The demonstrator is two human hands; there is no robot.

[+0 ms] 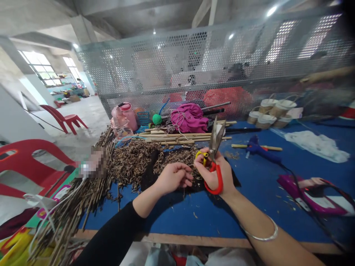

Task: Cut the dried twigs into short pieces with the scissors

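Observation:
My right hand (217, 173) grips a pair of scissors (214, 149) with red and yellow handles, the metal blades pointing up and slightly apart. My left hand (173, 177) is curled beside it, fingers pinched over the dark cloth (155, 177); what the fingers hold is too small to make out. Both hands hover over the blue table (249, 192), just in front of a heap of dried brown twigs (133, 162). A silver bangle (263, 232) sits on my right forearm.
Bamboo sticks (180, 138), a pink cloth bundle (190, 117), a pink bottle (126, 116) and small baskets (270, 111) line the back by a perforated metal screen. A blue glue gun (259, 149) and purple tool (307, 188) lie right. Red chairs (30, 162) stand left.

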